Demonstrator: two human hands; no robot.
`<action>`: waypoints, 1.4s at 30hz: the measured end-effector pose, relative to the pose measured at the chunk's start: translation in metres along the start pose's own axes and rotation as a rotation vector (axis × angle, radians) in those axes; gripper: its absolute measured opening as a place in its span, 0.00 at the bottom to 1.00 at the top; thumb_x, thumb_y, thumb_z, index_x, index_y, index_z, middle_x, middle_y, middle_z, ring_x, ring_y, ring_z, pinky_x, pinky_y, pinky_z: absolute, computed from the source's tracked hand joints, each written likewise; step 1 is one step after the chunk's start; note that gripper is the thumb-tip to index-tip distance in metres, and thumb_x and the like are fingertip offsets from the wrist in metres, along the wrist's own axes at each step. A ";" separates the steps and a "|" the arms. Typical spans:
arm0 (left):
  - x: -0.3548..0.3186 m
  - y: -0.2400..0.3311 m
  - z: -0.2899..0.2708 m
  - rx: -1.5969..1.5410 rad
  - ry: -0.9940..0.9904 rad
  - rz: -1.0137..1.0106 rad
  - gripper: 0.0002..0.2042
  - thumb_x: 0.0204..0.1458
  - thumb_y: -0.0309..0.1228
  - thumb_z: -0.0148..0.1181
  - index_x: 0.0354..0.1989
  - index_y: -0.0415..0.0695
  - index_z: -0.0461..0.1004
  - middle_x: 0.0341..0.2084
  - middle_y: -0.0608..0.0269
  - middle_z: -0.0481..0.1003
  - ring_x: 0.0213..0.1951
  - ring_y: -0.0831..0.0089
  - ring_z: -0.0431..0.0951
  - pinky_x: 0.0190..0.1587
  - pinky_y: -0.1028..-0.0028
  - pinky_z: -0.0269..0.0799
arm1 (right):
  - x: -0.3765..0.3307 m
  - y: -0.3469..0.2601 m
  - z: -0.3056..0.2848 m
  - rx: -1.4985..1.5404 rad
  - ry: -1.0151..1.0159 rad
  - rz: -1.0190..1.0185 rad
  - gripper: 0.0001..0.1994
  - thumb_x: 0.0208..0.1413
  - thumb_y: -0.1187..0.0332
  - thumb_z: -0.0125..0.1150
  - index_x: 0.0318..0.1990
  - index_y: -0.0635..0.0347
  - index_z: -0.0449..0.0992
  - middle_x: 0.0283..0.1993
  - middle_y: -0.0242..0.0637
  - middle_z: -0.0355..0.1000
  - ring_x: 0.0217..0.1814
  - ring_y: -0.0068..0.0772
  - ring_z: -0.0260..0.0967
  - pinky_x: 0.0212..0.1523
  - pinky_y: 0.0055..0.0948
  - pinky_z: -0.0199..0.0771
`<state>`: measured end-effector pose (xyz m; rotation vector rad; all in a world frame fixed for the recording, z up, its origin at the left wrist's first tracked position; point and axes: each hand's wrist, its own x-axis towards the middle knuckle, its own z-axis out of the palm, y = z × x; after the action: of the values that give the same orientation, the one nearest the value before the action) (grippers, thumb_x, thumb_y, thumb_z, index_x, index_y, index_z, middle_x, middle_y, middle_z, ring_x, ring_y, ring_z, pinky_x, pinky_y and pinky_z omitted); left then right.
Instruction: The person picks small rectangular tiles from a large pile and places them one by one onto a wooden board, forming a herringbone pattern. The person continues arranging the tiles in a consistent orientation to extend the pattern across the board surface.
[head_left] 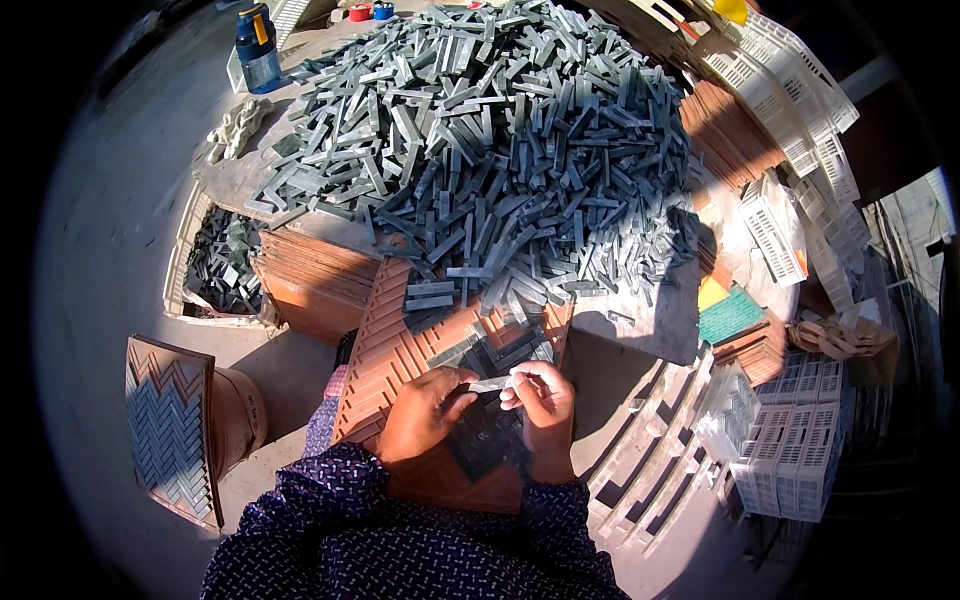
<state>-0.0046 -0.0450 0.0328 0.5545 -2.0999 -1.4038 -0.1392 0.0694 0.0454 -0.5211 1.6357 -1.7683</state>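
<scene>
My left hand and my right hand pinch the two ends of a small light grey stone strip between them. Below lies an orange-brown herringbone mould tray, tilted away from my body. Dark grey strips fill part of its middle, while its left side shows bare grooves. Loose strips rest across the tray's far end. Beyond it, a large heap of grey-green stone strips covers the table.
At left, a filled herringbone tray leans on a brown drum. A crate holds dark offcuts beside stacked trays. A bottle and gloves stand far left. Right are a pallet and white crates.
</scene>
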 end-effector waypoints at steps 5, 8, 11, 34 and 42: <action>-0.002 0.003 0.003 0.101 0.058 0.099 0.09 0.46 0.22 0.63 0.37 0.36 0.76 0.33 0.50 0.77 0.36 0.54 0.78 0.38 0.66 0.75 | -0.005 -0.001 0.015 -0.510 0.041 -0.245 0.08 0.56 0.72 0.60 0.39 0.66 0.72 0.27 0.31 0.71 0.27 0.17 0.68 0.27 0.17 0.70; -0.003 -0.001 0.007 0.147 0.080 0.147 0.11 0.44 0.21 0.65 0.37 0.37 0.76 0.32 0.53 0.77 0.35 0.57 0.79 0.37 0.68 0.75 | -0.009 0.000 0.019 -0.518 0.056 -0.228 0.08 0.55 0.73 0.61 0.40 0.66 0.72 0.27 0.32 0.72 0.25 0.17 0.69 0.27 0.18 0.69; -0.003 -0.005 0.007 0.159 0.079 0.149 0.10 0.44 0.21 0.64 0.36 0.37 0.76 0.32 0.52 0.77 0.35 0.56 0.78 0.37 0.67 0.75 | -0.010 0.003 0.016 -0.302 0.059 -0.081 0.08 0.58 0.71 0.56 0.42 0.68 0.73 0.28 0.35 0.74 0.25 0.22 0.72 0.28 0.19 0.71; 0.023 -0.061 -0.003 0.375 0.152 0.040 0.08 0.45 0.23 0.60 0.36 0.41 0.74 0.32 0.52 0.73 0.35 0.51 0.74 0.36 0.61 0.71 | -0.023 0.010 -0.025 -0.271 0.159 -0.029 0.11 0.57 0.70 0.58 0.45 0.65 0.73 0.36 0.39 0.76 0.33 0.21 0.71 0.35 0.20 0.71; 0.034 -0.060 0.009 0.408 0.121 -0.052 0.05 0.46 0.23 0.60 0.32 0.40 0.74 0.29 0.51 0.73 0.34 0.50 0.74 0.35 0.62 0.71 | -0.024 0.008 -0.021 -0.285 0.143 -0.003 0.10 0.56 0.70 0.59 0.43 0.65 0.74 0.35 0.35 0.76 0.32 0.19 0.71 0.34 0.18 0.71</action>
<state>-0.0343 -0.0820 -0.0182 0.8354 -2.2949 -0.9393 -0.1354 0.1017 0.0385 -0.5352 2.0040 -1.6142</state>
